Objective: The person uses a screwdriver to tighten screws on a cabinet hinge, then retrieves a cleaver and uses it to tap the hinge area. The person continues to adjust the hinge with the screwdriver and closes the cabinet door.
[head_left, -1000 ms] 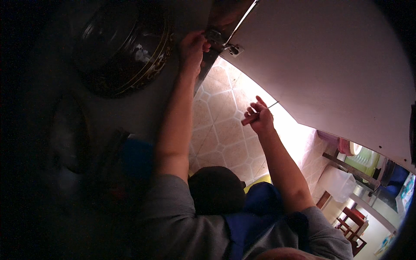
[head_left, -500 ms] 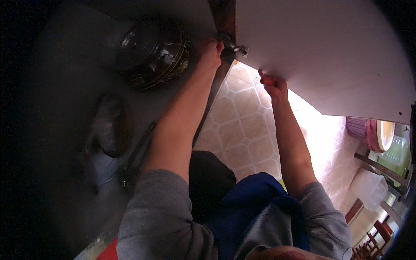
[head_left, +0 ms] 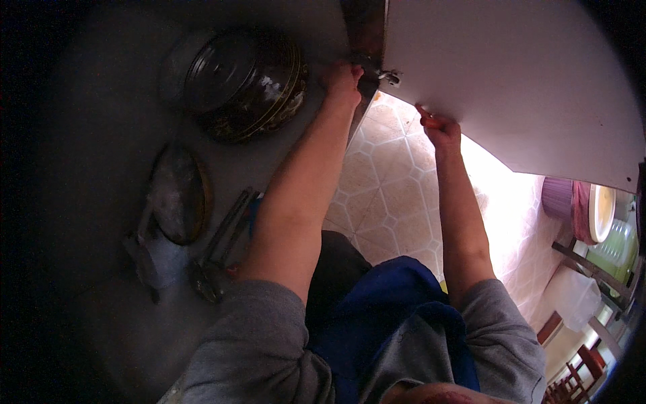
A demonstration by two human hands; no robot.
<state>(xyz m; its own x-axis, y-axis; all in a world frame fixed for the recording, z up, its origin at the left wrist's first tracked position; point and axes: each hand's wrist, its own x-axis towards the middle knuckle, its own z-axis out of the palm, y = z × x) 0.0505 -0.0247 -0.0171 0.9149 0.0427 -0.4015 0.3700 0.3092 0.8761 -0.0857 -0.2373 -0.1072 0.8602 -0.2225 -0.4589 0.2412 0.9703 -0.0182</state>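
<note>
A white cabinet door (head_left: pixel 518 81) stands open on the right, with a metal hinge (head_left: pixel 390 79) joining it to the dark cabinet frame (head_left: pixel 364 30). My left hand (head_left: pixel 343 82) reaches inside the cabinet, its fingers curled against the frame beside the hinge. Whatever those fingers hold is hidden in shadow. At the door's lower edge is my right hand (head_left: pixel 442 129), fingers bent around the edge and the index finger stretched toward the hinge side.
Inside the dark cabinet are a large glass-lidded pot (head_left: pixel 245 84), an oval dish (head_left: pixel 180 195), a pale plastic bag (head_left: pixel 161 262) and long-handled utensils (head_left: pixel 219 249). Tiled floor (head_left: pixel 380 178) shows below the door. A rack with basins (head_left: pixel 599 214) stands far right.
The whole view has shifted slightly, so the door, hinge and both hands sit a little further right. More of the utensils shows. Both hands keep their places at frame and door.
</note>
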